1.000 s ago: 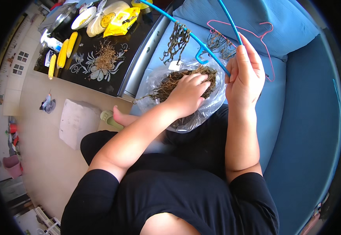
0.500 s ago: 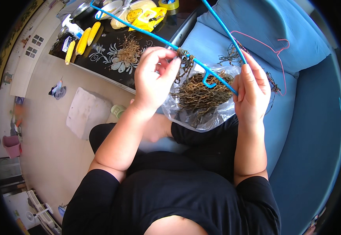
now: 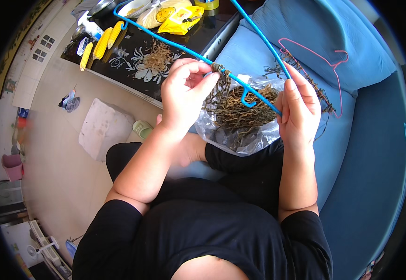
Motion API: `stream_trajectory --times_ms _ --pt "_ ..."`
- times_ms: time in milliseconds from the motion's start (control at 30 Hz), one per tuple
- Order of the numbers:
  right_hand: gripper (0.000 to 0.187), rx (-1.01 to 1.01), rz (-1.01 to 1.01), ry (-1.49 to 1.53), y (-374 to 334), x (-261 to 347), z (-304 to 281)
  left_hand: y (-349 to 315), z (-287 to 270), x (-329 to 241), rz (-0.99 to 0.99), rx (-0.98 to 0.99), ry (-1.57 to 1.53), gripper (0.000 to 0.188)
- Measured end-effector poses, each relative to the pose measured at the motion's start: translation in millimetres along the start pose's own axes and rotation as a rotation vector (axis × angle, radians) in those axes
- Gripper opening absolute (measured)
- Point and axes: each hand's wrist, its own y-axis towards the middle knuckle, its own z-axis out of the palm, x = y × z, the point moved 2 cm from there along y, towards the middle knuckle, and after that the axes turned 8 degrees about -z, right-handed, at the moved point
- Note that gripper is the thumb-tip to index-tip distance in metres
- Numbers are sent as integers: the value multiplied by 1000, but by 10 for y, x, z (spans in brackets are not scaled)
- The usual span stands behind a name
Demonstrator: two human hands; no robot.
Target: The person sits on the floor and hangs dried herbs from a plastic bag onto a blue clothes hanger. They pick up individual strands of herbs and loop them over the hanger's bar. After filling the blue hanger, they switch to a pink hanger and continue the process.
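Observation:
A blue clothes hanger (image 3: 165, 43) is held up in front of me, its corner in my right hand (image 3: 300, 105), whose fingers are closed round it. Dark, stringy dried strips (image 3: 221, 83) loop over the hanger's lower bar. My left hand (image 3: 184, 95) pinches these strips at the bar between thumb and fingertips. Below the hanger, a clear plastic bag (image 3: 240, 145) by my legs holds a heap of similar dried strips (image 3: 246, 114). The hanger's small inner hook (image 3: 246, 99) hangs over that heap.
On the blue sofa (image 3: 375, 154) lies a pink wire hanger (image 3: 337, 65) with more strips (image 3: 322, 95). The black table (image 3: 119, 77) bears corn cobs (image 3: 101, 44), a yellow packet (image 3: 182, 20), a pump bottle (image 3: 90, 26) and a brown stringy pile (image 3: 158, 57). A white stool (image 3: 102, 128) stands on the floor.
The strips at my left fingertips now lie closer over the bar and hang lower. My right hand keeps its hold on the hanger, which has shifted slightly.

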Motion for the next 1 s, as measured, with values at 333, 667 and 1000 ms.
stream_trajectory --times_ms 333,667,1000 --pt "28 -41 62 -32 20 -36 46 28 -35 -66 455 -90 581 17" --pt "28 -81 4 -130 -18 -16 79 24 -64 -116 358 -45 471 18" --pt "27 2 56 5 -6 -44 11 -7 -60 53 -362 542 -272 26"
